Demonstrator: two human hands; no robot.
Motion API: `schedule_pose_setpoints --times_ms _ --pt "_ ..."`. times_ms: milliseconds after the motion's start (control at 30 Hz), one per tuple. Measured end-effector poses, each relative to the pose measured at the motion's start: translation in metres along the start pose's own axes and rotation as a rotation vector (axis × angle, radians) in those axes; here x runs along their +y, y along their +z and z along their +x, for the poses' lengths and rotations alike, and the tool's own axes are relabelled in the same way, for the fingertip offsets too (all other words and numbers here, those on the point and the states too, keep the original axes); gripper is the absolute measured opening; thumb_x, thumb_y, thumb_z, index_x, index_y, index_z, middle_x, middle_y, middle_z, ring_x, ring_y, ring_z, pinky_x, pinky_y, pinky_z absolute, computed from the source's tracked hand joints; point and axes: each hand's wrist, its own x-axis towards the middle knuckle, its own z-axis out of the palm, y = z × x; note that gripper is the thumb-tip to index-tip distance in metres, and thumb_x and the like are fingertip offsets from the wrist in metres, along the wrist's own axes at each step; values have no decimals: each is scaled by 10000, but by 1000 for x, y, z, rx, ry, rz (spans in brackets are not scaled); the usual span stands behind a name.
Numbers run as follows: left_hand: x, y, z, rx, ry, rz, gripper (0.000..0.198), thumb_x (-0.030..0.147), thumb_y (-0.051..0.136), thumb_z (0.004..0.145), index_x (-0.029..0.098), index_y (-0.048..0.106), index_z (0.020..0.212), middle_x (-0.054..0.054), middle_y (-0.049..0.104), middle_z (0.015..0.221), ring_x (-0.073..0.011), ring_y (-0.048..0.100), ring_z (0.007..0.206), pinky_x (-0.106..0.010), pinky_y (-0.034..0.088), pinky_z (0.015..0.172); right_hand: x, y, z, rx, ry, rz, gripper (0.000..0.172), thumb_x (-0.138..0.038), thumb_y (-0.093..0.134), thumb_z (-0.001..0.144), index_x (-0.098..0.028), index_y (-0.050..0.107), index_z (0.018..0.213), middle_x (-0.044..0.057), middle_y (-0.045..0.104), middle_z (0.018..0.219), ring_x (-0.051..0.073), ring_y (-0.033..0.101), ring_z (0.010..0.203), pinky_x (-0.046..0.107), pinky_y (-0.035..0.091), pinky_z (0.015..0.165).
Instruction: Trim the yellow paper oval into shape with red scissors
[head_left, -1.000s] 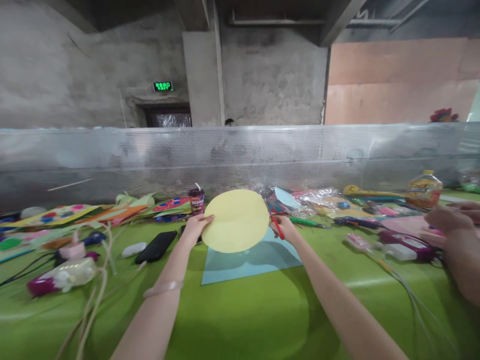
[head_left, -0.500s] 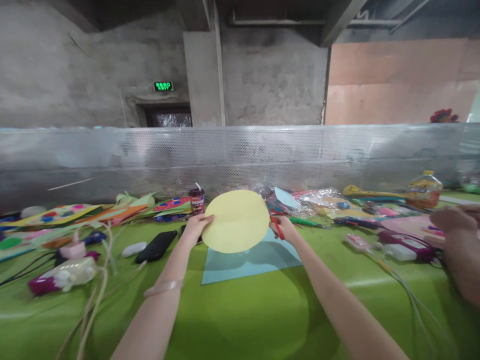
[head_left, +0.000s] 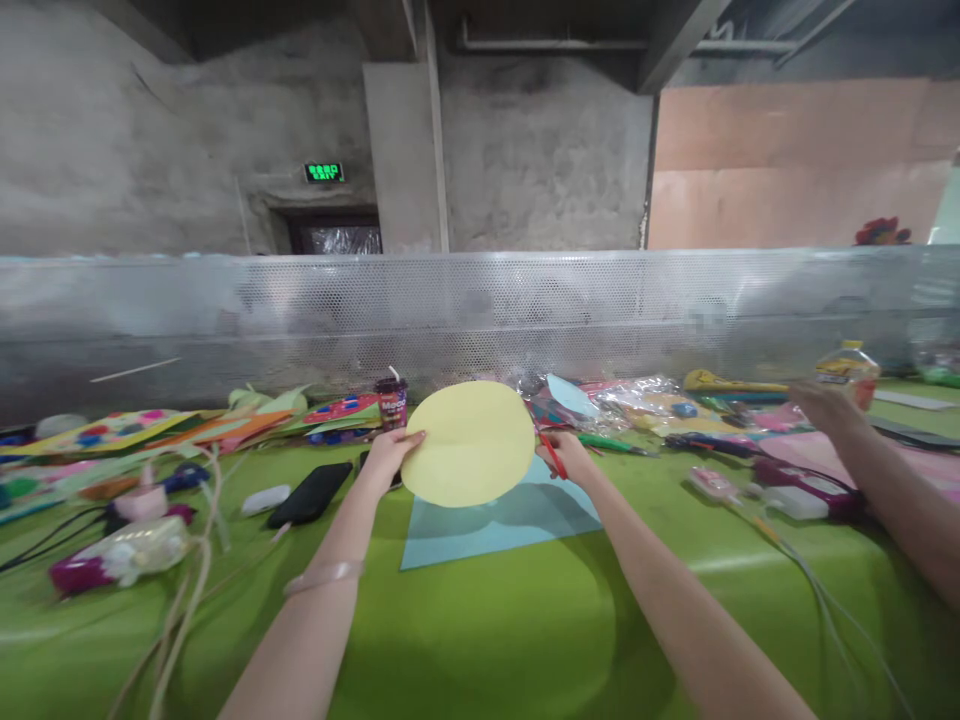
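Head view: a person's left hand (head_left: 388, 462) is pinching the left rim of a pale yellow paper disc (head_left: 471, 445), holding it upright just above the green tabletop (head_left: 480, 640), midway along and toward its far edge. The right hand (head_left: 574, 458) is gripping red-handled scissors (head_left: 553, 455) at the disc's right rim; whether the blades are touching the paper is unclear. The disc is looking thin, light and floppy, smooth and matte, likely to crease or tear, so a gentle pinch at the rim suits it. A flat light-blue sheet (head_left: 495, 525) is lying beneath it. A black phone (head_left: 302, 495) is resting to the left, and a co-worker's hand (head_left: 825, 405) is reaching near the right edge.
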Motion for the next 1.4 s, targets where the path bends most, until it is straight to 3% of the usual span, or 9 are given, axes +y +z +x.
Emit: schedule_pose_setpoints --times_ms 300,633,1400 --pt "0 0 -1 -6 7 8 318 263 700 551 100 628 815 -103 675 762 -205 626 612 -317 499 595 0 -1 0 11 13 -3 120 -226 441 629 -144 475 548 -46 395 409 56 393 303 175 367 296" --pt "-1 0 0 -16 8 20 338 269 706 539 93 628 817 -115 673 777 -212 627 625 -320 496 602 -2 -4 -1 -28 -13 42 156 -257 443 630 -154 418 515 -55 394 369 62 412 339 171 401 352" --pt "0 1 -2 -32 1 57 342 285 705 532 95 629 805 -118 675 758 -222 627 625 -318 498 587 -4 -4 -2 -49 -4 34 117 -214 446 617 -156 412 522 -63 348 384 51 377 328 162 367 318"
